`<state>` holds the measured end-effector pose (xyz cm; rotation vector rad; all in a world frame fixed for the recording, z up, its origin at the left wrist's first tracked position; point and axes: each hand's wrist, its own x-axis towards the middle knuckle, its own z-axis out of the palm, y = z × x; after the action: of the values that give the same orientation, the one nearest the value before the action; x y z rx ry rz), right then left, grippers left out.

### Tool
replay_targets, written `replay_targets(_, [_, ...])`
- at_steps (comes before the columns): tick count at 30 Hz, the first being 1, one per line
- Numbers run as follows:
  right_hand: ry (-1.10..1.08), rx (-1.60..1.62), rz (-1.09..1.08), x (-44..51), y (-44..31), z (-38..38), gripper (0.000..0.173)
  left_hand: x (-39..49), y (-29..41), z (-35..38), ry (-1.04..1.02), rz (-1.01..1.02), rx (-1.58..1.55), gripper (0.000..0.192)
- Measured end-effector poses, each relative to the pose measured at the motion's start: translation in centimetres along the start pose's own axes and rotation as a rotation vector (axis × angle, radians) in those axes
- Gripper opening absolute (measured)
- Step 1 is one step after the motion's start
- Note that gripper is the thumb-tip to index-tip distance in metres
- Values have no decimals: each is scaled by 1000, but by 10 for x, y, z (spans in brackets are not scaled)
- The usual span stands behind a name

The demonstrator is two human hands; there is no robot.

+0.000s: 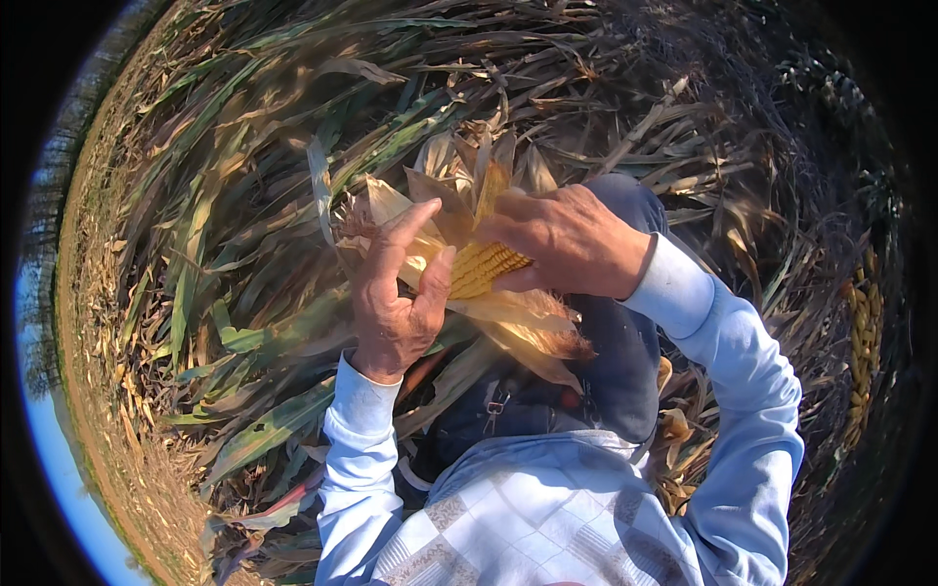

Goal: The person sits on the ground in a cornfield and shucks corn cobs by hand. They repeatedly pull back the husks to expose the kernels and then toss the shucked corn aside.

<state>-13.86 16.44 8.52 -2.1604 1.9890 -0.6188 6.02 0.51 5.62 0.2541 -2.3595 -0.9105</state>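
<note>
A yellow corn ear (478, 271) lies between my two hands in front of my lap, its kernels partly bare. Pale dry husks (524, 311) spread out below it, and more husk leaves (440, 198) stand up behind. My right hand (568, 238) is curled over the ear's right part, with the thumb along its lower side. On the left, my left hand (399, 293) has thumb and index finger apart, the thumb tip at the ear's left edge. Its other fingers are hidden, so its grip on the husk cannot be made out. Brown silk (357, 220) shows beyond the left hand.
Dry and green corn stalks and leaves (271, 242) cover the ground all around. A heap of husked yellow ears (863, 351) lies at the far right. My bent knee in dark trousers (623, 337) is close under the right hand. Open field (110, 410) stretches along the left.
</note>
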Motion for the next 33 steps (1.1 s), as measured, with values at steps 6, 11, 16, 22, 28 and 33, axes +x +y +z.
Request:
replay_targets(6, [8, -51, -35, 5, 11, -38, 54, 15, -9, 47, -328, -251, -283, 72])
replay_targets(11, [-9, -58, -29, 5, 19, -38, 57, 2, -34, 67, -343, -371, -244, 85])
replay_targets(16, [-35, 93, 95, 2, 43, -34, 55, -21, -33, 69, -230, -435, -144, 86])
replay_targets(22, [-8, 122, 107, 10, 49, -30, 50, -10, -41, 59, -328, -560, -391, 83])
replay_targets(28, [28, 147, 197, 51, 46, -18, 61, 0, -46, 74, -297, -654, -670, 67])
replay_targets(33, [327, 518, 388, 72, 36, 15, 70, -2, -41, 79, -150, -569, -667, 70])
